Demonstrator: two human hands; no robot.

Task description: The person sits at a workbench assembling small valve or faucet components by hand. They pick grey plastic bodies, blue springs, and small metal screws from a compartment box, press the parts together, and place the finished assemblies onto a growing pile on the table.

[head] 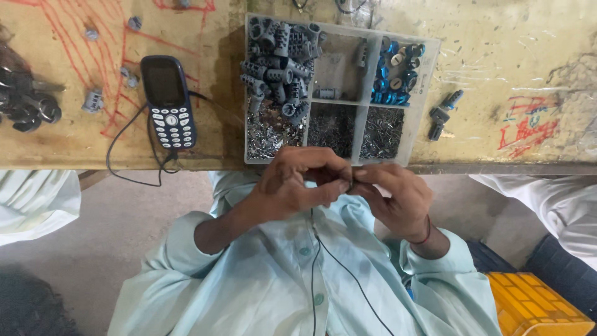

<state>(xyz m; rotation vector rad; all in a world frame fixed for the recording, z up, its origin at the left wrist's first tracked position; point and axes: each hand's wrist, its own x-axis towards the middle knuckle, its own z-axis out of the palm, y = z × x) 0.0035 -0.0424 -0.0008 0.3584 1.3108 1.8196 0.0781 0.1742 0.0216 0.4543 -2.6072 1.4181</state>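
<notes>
Both my hands pinch one tiny dark part at the bench edge.

My left hand (292,186) and right hand (395,196) meet fingertip to fingertip, closed on the small part (349,184), just below the six-compartment plastic tray (429,68) of ribbed grey sleeves, glossy blue caps and fine metal bits.

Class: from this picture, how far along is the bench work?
Done, seemingly: two joined pieces lie right of the tray. In hand: the left hand and right hand pinch a small part between them. Left: the tray holds many grey sleeves and blue caps.
</notes>
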